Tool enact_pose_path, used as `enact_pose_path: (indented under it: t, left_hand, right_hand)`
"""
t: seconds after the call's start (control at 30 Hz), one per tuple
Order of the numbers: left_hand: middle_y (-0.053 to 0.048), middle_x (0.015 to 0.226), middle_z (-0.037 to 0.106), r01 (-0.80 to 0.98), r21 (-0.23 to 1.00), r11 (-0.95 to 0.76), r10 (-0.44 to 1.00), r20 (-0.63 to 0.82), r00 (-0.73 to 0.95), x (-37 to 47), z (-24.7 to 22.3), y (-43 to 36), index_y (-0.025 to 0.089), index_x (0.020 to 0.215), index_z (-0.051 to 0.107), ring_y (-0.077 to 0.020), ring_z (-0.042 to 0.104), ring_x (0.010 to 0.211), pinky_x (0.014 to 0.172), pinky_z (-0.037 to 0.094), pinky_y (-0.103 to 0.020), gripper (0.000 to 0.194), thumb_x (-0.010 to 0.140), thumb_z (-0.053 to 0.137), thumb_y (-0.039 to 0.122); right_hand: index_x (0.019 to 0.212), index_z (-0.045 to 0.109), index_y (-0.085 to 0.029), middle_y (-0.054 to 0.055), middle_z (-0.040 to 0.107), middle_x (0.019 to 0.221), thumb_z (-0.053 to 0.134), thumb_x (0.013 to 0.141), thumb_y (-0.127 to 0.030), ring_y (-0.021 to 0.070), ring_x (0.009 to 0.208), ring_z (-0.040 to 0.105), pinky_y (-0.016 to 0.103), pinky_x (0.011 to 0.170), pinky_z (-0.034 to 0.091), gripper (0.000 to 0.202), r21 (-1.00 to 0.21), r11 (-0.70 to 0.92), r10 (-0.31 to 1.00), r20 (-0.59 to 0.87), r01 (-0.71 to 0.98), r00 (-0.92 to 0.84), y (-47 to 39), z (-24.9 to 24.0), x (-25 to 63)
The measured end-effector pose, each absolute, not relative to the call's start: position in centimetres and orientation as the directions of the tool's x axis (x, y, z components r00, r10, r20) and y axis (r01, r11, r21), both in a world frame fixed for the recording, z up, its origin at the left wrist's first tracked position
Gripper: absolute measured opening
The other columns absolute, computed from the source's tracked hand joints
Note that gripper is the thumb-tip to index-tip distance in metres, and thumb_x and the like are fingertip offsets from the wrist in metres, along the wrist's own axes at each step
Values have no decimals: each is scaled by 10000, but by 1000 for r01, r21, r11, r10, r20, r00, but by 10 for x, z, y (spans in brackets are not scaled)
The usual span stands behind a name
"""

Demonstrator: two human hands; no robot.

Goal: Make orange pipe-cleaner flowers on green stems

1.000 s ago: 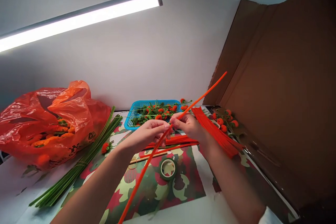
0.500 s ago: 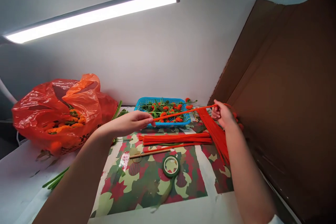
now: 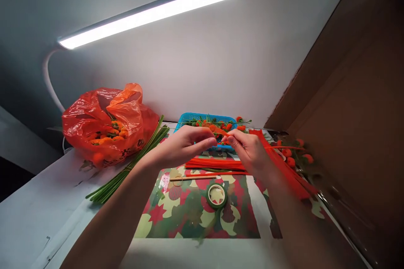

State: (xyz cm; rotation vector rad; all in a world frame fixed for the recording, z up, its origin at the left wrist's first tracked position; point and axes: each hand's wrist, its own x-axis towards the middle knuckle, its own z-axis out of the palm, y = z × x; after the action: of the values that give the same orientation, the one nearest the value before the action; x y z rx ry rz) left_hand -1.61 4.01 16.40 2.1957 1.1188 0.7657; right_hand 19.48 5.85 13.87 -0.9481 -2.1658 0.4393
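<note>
In front of the blue basket point(image 3: 186, 117), my two hands are close together at an orange-red pipe cleaner point(image 3: 225, 135). My right hand point(image 3: 248, 147) pinches it between thumb and fingers, and a tail of it sticks out to the right behind that hand. My left hand point(image 3: 192, 145) has thumb and fingertips drawn together around the same pipe cleaner, partly blurred by motion. Below the hands lies a bundle of red pipe cleaners point(image 3: 214, 163), and a second red bundle point(image 3: 284, 166) slants beside my right wrist.
A roll of green tape point(image 3: 208, 197) and a thin wooden stick point(image 3: 192, 178) lie on the camouflage-patterned mat point(image 3: 186, 222). Green stems point(image 3: 126, 172) rest beside a red plastic bag point(image 3: 94, 113) of orange pompom flowers. Cardboard point(image 3: 341, 71) stands at right, a lamp point(image 3: 158, 12) overhead.
My hands have come together from far apart, so the pipe cleaner is no longer stretched straight between them. The view has turned slightly left, showing more stems beside the bag.
</note>
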Motion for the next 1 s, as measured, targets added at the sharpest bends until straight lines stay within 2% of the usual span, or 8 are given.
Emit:
enact_pose_path:
  t: [0.07, 0.13, 0.2, 0.27, 0.43, 0.53, 0.7, 1.0]
  left_hand:
    - [9, 732, 593, 633, 637, -440, 870, 127, 477, -23, 161, 44, 188, 911, 634, -124, 513, 632, 538, 370, -212, 307, 811, 562, 470]
    - [-10, 810, 643, 819, 479, -315, 929, -21, 370, -31, 154, 52, 196, 948, 644, -148, 550, 652, 527, 367, -222, 340, 686, 692, 407]
    - [-34, 859, 670, 950, 274, -147, 972, -137, 190, -37, 144, 61, 190, 928, 663, -169, 573, 675, 519, 359, -234, 322, 625, 715, 285]
    - [-49, 847, 688, 969, 225, -99, 971, -189, 143, -40, 134, 70, 179, 863, 687, -180, 586, 682, 512, 356, -238, 279, 587, 717, 199]
    - [-23, 826, 715, 962, 254, -100, 954, -251, 166, -40, 123, 80, 198, 877, 694, -136, 591, 621, 494, 356, -212, 274, 605, 697, 167]
    - [-22, 836, 719, 954, 279, -110, 949, -256, 184, -40, 124, 79, 196, 892, 695, -131, 588, 623, 491, 354, -208, 259, 633, 679, 196]
    - [-30, 831, 714, 950, 294, -105, 949, -256, 184, -39, 127, 78, 184, 888, 692, -128, 581, 608, 474, 345, -206, 243, 648, 668, 213]
    - [-39, 800, 702, 943, 308, -125, 945, -252, 207, -39, 124, 80, 166, 835, 697, -136, 575, 616, 471, 351, -211, 198, 639, 668, 180]
  right_hand:
    - [805, 596, -185, -28, 529, 617, 392, 949, -393, 106, 550, 454, 225, 535, 317, 324, -616, 604, 786, 358, 505, -504, 68, 123, 191]
    - [750, 589, -183, -52, 480, 550, 549, 858, -407, 90, 495, 397, 211, 483, 262, 252, -631, 563, 781, 194, 534, -593, 73, 104, 182]
    - [712, 615, -184, -39, 543, 589, 664, 757, -340, 95, 539, 447, 209, 495, 258, 170, -568, 574, 747, 69, 589, -661, 75, 85, 169]
    - [724, 641, -197, -20, 612, 653, 667, 730, -263, 116, 600, 512, 220, 507, 248, 72, -459, 598, 738, -5, 657, -675, 73, 67, 155]
    - [750, 639, -201, 30, 681, 768, 655, 741, -296, 176, 714, 613, 241, 514, 257, 96, -257, 610, 748, -125, 750, -651, 68, 49, 141]
    - [745, 636, -190, 57, 688, 796, 628, 747, -231, 198, 742, 631, 250, 539, 281, 42, -229, 610, 752, -134, 758, -646, 67, 52, 141]
    - [902, 626, -203, 79, 686, 908, 613, 779, -272, 221, 827, 632, 254, 590, 326, 142, -203, 611, 761, -118, 765, -638, 65, 54, 140]
    - [925, 618, -221, 59, 689, 905, 604, 794, -260, 216, 843, 639, 251, 583, 317, 137, -195, 595, 772, -129, 779, -622, 67, 49, 141]
